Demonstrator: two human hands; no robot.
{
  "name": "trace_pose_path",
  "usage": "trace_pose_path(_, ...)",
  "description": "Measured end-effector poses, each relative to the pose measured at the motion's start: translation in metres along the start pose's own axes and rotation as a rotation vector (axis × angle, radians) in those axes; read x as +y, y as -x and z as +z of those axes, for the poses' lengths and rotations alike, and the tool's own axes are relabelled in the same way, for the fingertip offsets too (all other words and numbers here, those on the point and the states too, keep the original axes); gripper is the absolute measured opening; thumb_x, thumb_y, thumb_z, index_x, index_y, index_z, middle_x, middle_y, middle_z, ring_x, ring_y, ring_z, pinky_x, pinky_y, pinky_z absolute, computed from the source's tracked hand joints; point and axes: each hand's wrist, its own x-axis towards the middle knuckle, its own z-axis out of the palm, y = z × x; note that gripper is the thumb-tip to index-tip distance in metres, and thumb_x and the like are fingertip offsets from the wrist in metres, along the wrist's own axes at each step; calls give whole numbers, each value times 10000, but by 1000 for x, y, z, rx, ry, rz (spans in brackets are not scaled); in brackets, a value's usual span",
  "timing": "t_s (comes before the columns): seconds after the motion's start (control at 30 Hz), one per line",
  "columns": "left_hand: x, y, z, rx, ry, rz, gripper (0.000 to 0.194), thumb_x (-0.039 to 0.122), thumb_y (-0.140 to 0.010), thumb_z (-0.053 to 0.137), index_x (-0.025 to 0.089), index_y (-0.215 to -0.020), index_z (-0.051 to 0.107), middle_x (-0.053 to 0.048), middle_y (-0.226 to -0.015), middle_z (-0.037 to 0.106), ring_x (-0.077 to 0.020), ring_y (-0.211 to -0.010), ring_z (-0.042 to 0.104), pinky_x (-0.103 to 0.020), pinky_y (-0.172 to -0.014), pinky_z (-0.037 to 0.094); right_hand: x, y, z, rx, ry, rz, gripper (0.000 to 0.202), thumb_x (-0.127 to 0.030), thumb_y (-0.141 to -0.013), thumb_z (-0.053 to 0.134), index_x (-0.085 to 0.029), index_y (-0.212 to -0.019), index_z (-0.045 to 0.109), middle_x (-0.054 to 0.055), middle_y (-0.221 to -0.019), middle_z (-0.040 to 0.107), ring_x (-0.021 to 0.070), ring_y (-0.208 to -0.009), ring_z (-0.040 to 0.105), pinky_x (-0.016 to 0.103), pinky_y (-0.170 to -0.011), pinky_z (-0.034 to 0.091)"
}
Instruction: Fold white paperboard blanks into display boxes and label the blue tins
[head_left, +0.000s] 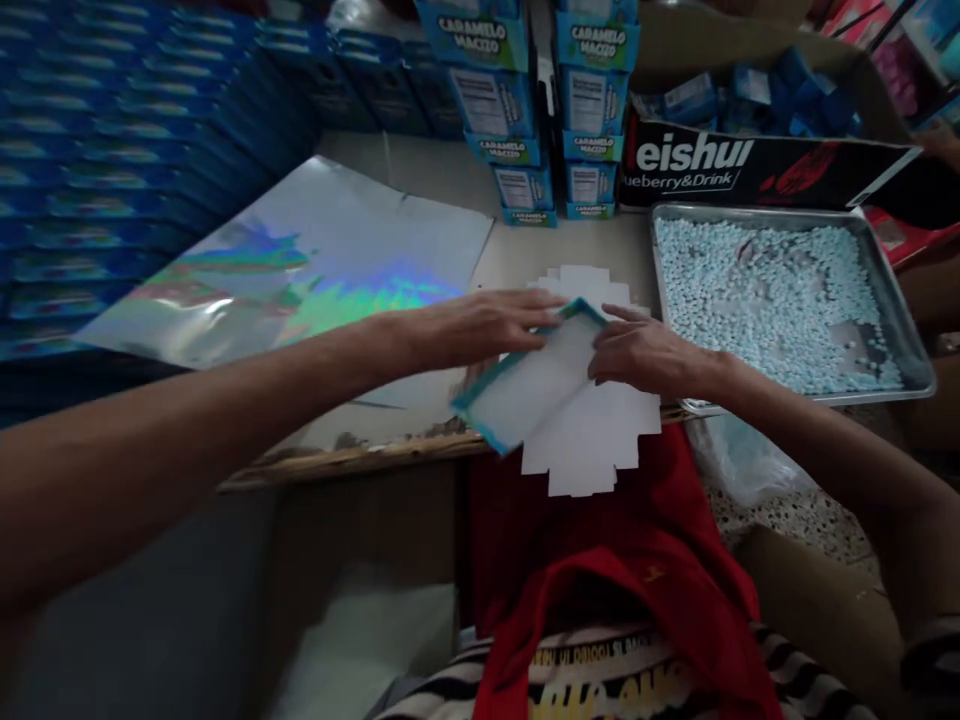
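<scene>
A shallow box piece [536, 385], white inside with blue edges, is tilted between my hands above flat white die-cut card [592, 440] at the table's front edge. My left hand [499, 325] lies along its upper left edge, the fingers closed on that blue rim. On the other side my right hand [637, 350] has its fingers bent round the right edge of the box, its index finger stretched near the top corner. The card sticks out beyond the table edge, over a red apron [660, 510].
Left of my hands lies a shiny holographic sheet [330, 250]. Blue boxes are stacked at the far left [120, 180] and the back [510, 100]. At the right, a metal tray [919, 350] holds small pale-blue pieces, with a black carton [810, 175] of blue packets behind it.
</scene>
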Motion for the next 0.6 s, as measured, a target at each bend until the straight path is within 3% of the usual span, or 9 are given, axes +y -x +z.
trace_pose_path(0.07,18,3,-15,-49,38,73,257,202,-1002,532,282,-1095,758,-45,-1196,741,-218,-1167,700,-428,-1073,548,-2,-3,18,106,-37,68,270,-179,-1088,487,-224,-1193,732,50,-1069,780,197,-1041,678,437,-1108,447)
trace_pose_path(0.13,46,25,-20,123,-5,12,329,243,-1080,456,253,-1294,706,-73,-1247,739,-230,-1183,698,-446,-1065,551,-9,-2,28,223,-56,157,341,-202,-1116,394,-195,-1268,700,86,-1077,768,212,-990,648,388,-963,479)
trace_pose_path(0.2,71,54,-9,273,-89,-70,346,387,-1091,510,217,-1340,679,-100,-1251,755,-259,-1175,701,-441,-1030,560,-15,0,33,274,-87,211,364,-223,-1122,358,-186,-1277,686,98,-1060,756,227,-976,619,374,-892,466)
trace_pose_path(0.27,86,77,17,276,-127,-149,340,425,-1088,504,213,-1264,704,-109,-1175,773,-278,-1120,707,-440,-992,553,-19,-1,34,270,-180,255,343,-243,-1117,373,-187,-1331,635,79,-1032,743,217,-925,601,360,-857,462)
trace_pose_path(0.37,82,86,65,290,-97,-270,350,369,-1108,421,204,-1080,728,-108,-961,754,-259,-938,695,-415,-920,533,-18,-9,37,227,-303,349,327,-259,-1099,422,-170,-1391,539,52,-1003,704,190,-846,592,325,-776,463)
trace_pose_path(0.43,71,79,85,343,-93,-332,347,382,-1106,425,204,-1055,718,-106,-933,730,-256,-898,672,-408,-894,520,-18,-14,41,239,-166,399,251,-275,-1094,453,-185,-1277,600,83,-1078,690,215,-925,597,350,-800,456)
trace_pose_path(0.53,60,72,91,423,-156,-357,320,445,-1078,500,209,-1053,714,-129,-1057,712,-284,-1008,646,-415,-918,495,-27,-15,52,252,170,385,266,-251,-1102,429,-207,-1056,687,119,-1145,684,270,-1046,560,414,-888,420)
trace_pose_path(0.6,60,76,88,410,-182,-302,303,440,-1067,533,218,-973,717,-118,-1016,704,-286,-1008,630,-411,-928,479,-38,-10,61,231,252,351,303,-222,-1103,400,-198,-1093,702,121,-1091,687,273,-1018,542,421,-891,412)
